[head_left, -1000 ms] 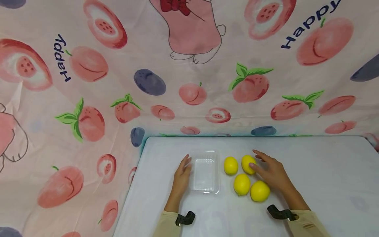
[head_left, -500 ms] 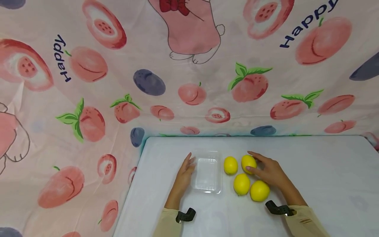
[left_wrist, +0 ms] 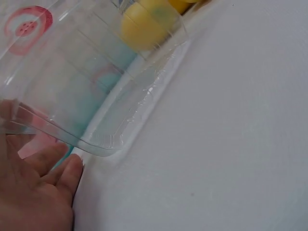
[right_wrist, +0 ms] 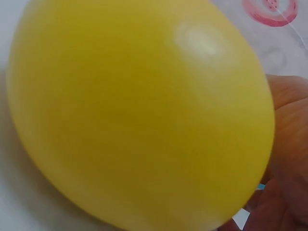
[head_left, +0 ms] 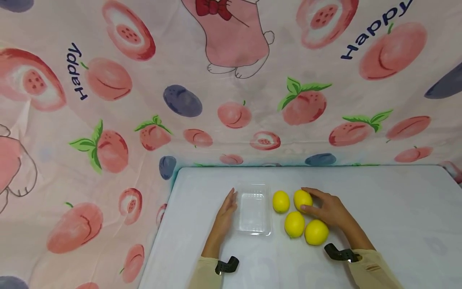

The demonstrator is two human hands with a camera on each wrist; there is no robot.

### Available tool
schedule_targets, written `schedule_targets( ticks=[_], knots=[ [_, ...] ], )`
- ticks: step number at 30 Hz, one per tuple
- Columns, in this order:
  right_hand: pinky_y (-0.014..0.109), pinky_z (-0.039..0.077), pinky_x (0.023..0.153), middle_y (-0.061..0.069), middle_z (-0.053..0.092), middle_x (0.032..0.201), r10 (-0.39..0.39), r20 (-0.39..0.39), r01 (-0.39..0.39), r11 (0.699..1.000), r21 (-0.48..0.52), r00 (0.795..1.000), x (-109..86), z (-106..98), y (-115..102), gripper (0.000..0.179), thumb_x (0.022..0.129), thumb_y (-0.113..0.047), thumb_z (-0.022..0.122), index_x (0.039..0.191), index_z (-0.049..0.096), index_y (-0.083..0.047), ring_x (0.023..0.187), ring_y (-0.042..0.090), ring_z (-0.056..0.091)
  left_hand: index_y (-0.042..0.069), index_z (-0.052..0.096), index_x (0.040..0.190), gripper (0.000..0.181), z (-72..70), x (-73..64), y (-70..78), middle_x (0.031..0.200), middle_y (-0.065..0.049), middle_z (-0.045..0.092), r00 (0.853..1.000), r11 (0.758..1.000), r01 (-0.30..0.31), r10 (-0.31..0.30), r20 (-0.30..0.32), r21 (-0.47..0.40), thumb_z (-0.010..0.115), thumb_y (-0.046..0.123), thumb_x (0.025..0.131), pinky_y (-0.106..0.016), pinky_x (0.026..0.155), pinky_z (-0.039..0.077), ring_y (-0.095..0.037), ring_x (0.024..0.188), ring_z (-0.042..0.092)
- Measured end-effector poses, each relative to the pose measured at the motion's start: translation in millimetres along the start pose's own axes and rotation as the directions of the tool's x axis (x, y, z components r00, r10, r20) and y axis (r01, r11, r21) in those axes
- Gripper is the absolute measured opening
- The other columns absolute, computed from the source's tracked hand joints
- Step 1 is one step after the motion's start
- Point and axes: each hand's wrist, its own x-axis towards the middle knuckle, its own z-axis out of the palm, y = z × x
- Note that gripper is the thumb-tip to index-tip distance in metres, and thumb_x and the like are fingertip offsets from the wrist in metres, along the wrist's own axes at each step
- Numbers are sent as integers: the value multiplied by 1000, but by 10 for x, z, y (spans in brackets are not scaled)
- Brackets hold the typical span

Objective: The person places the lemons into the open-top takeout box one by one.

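A clear plastic container [head_left: 252, 210] stands on the white table. My left hand [head_left: 224, 214] rests along its left side, fingers fairly straight. In the left wrist view the fingers [left_wrist: 71, 173] lie right at the container's lower edge. My right hand [head_left: 330, 208] holds the far right lemon [head_left: 301, 198] between thumb and fingers. Three other yellow lemons are close by: a far left lemon [head_left: 280, 201], a near left lemon [head_left: 294, 224] and a near right lemon [head_left: 316, 232] below the right hand. A big yellow lemon [right_wrist: 139, 115] fills most of the right wrist view.
The white tabletop [head_left: 397, 208] stretches to the right and toward the front. A pink curtain [head_left: 231, 92] printed with fruit hangs behind the table and along its left side. Each wrist wears a black camera mount, such as the right mount [head_left: 341, 253].
My right hand has moved left, and its thumb and fingers have come round the far right lemon. The container has slid slightly right, with my left hand following at its side.
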Motion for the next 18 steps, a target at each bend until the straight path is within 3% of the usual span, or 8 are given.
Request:
schedule_targets(
  ticks=[7, 18],
  knots=[
    [71, 36, 110, 23, 56, 147, 19, -2, -19, 1000, -10, 1000, -6, -22, 32, 74, 91, -58, 70, 149, 52, -16, 137, 49, 48, 11, 20, 164, 59, 34, 12, -14, 168, -15, 27, 1000, 1000, -19, 19, -2, -14, 40, 11, 109, -51, 129, 12, -32, 158, 19],
    [71, 38, 109, 25, 58, 144, 40, -14, -40, 999, 34, 999, -32, 12, 50, 71, 92, -55, 69, 149, 51, -17, 135, 49, 51, 19, 23, 164, 58, 23, -14, 17, 168, -6, 31, 1000, 997, 9, -8, -7, 76, 41, 18, 109, -53, 128, 17, -31, 156, 25]
  ],
)
